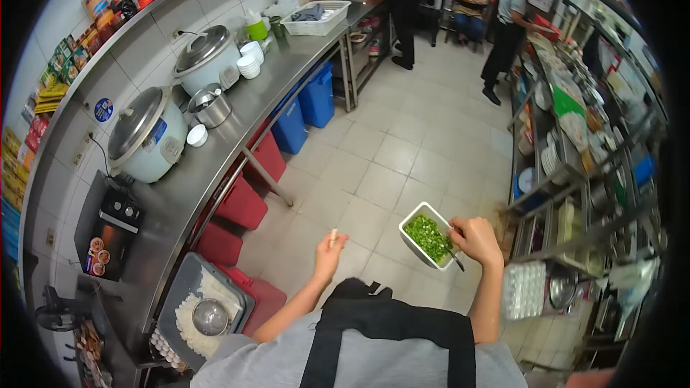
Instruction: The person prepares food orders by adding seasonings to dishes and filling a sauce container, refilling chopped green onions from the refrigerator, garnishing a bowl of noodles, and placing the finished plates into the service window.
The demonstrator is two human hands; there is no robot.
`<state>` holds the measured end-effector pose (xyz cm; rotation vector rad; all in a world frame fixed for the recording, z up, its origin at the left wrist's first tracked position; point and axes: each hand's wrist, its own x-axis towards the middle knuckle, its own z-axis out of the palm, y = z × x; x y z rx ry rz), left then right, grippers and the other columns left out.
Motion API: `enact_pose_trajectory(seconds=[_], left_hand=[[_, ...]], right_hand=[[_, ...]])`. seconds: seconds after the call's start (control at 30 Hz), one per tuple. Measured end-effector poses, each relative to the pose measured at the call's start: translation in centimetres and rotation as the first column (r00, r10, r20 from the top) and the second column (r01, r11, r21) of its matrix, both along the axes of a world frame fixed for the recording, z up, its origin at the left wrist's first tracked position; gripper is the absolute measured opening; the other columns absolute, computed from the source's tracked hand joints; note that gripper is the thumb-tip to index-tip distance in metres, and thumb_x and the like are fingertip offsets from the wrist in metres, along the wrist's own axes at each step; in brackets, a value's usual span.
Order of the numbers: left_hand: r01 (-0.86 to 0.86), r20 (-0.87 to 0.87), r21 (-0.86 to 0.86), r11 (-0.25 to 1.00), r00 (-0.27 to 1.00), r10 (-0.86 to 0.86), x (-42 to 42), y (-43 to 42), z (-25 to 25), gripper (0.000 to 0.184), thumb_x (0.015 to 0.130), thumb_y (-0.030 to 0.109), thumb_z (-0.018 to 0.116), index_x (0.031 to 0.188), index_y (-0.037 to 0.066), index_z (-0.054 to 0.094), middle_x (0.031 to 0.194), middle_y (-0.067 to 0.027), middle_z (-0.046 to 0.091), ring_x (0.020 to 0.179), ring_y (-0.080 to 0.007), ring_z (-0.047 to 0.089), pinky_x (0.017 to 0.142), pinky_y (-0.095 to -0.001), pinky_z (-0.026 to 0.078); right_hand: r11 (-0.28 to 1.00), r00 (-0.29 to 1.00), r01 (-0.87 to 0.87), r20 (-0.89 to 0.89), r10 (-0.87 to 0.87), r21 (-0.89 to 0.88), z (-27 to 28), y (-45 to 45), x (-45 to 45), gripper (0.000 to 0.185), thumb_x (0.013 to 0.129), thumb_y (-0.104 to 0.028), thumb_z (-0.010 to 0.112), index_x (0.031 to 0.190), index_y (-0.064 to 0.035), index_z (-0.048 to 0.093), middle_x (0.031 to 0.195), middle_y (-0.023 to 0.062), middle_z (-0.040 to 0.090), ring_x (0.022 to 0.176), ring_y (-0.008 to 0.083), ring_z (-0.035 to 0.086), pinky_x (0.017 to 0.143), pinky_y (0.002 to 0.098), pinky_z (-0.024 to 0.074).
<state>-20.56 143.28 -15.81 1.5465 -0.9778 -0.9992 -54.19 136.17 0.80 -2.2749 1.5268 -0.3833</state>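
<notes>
My right hand [476,240] grips the rim of a white rectangular container [411,238] and holds it above the floor. Chopped green onions [427,236] fill much of it, and the dark handle of a utensil [458,263] sticks out at the near corner. To the left, my left hand [330,253] is raised in front of my body with its fingers curled. A small pale stub [333,236] shows at its fingertips; whether it is held or wrapped on a finger is unclear. Nothing else touches that hand.
A steel counter [248,111] on the left carries rice cookers [147,136], a steel pot [210,105] and white bowls [248,65]. Below stand red bins [241,201] and blue bins [316,97]. A grey tub [246,307] holds rice. Shelving lines the right; several people are farther back.
</notes>
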Motion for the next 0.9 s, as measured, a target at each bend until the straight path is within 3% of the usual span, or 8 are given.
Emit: enact_pose_trajectory(seconds=[0.13,0.23,0.43,0.6,0.7,0.8,0.9], left_hand=[[-0.191,-0.137,0.093,0.977,0.970,0.202,1.9,-7.9,1.8,0.023,0.095,0.033,0.058,0.091,0.011,0.063,0.063,0.0093,0.040,0.053,-0.0025,0.032,0.048,-0.0217,0.025],[-0.255,-0.202,0.117,0.960,0.940,0.275,1.6,-14.2,0.6,0.024,0.096,0.031,0.056,0.081,0.013,0.059,0.061,0.0089,0.037,0.053,-0.0030,0.031,0.048,-0.0230,0.024],[0.003,-0.385,0.079,0.997,0.922,0.028,-1.6,-36.0,1.8,0.029,0.098,0.028,0.054,0.072,0.016,0.046,0.059,0.0105,0.035,0.050,-0.0018,0.029,0.045,-0.0221,0.023],[0.216,-0.349,-0.111,0.970,0.905,-0.242,-6.4,-57.3,7.0,0.030,0.098,0.028,0.054,0.073,0.017,0.044,0.058,0.0095,0.034,0.048,-0.0020,0.027,0.044,-0.0219,0.021],[0.372,-0.241,-0.249,0.894,0.870,-0.430,-8.7,-67.4,8.5,0.031,0.099,0.028,0.054,0.072,0.016,0.044,0.059,0.0087,0.036,0.050,-0.0023,0.029,0.046,-0.0221,0.023],[0.402,-0.125,-0.301,0.865,0.882,-0.454,-9.6,-75.3,7.5,0.033,0.099,0.029,0.054,0.071,0.014,0.044,0.059,0.0079,0.037,0.052,-0.0030,0.031,0.047,-0.0229,0.024],[0.285,-0.233,-0.150,0.947,0.920,-0.314,-8.9,-81.2,5.7,0.030,0.099,0.029,0.054,0.074,0.012,0.047,0.060,0.0070,0.041,0.052,-0.0031,0.035,0.047,-0.0218,0.029]], right_hand=[[0.985,0.982,-0.162,0.092,0.166,-0.053,-0.3,-13.6,1.7,0.016,0.079,-0.017,0.061,0.087,-0.0056,0.069,0.066,0.0152,0.064,0.063,0.0333,0.063,0.059,0.0418,0.0487],[0.976,0.971,-0.218,0.102,0.215,0.020,-1.2,-22.5,2.8,0.017,0.079,-0.018,0.061,0.087,-0.0055,0.069,0.067,0.0150,0.064,0.063,0.0330,0.063,0.059,0.0412,0.0488],[0.986,0.979,-0.161,0.135,0.154,0.038,-2.1,-37.3,0.8,0.017,0.080,-0.019,0.065,0.090,-0.0059,0.070,0.067,0.0127,0.065,0.060,0.0288,0.063,0.058,0.0373,0.0483],[0.997,0.995,0.001,0.099,-0.008,0.073,-0.6,-49.0,-2.4,0.015,0.078,-0.018,0.064,0.086,-0.0055,0.069,0.068,0.0138,0.065,0.063,0.0312,0.064,0.058,0.0397,0.0491],[0.994,0.996,0.059,0.068,-0.066,0.093,-1.7,-56.7,-3.9,0.015,0.077,-0.018,0.065,0.085,-0.0058,0.069,0.067,0.0131,0.065,0.063,0.0310,0.064,0.058,0.0400,0.0488],[0.994,0.998,0.048,0.045,-0.053,0.098,-2.8,-66.0,-4.2,0.016,0.078,-0.020,0.066,0.085,-0.0051,0.068,0.066,0.0121,0.064,0.059,0.0279,0.063,0.056,0.0369,0.0475],[0.995,0.997,-0.057,0.056,0.053,0.082,-2.9,-76.5,-2.8,0.016,0.076,-0.019,0.065,0.086,-0.0061,0.069,0.069,0.0122,0.066,0.065,0.0305,0.065,0.058,0.0408,0.0491]])
